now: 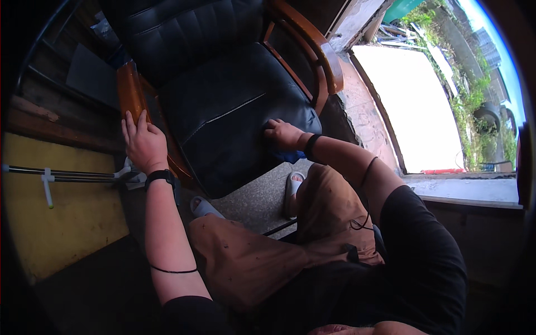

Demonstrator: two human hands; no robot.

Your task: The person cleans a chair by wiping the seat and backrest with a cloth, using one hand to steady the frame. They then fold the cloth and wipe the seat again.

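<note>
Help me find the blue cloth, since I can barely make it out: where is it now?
In the head view, the blue cloth lies under the right hand at the front edge of the black leather chair seat, right of centre, above the pale sandals.

A black padded leather office chair with curved brown wooden armrests (223,106) stands upright on the grey floor, while a crumpled blue cloth (287,154) lies pressed against the front edge of its seat, near the front right corner.
</note>
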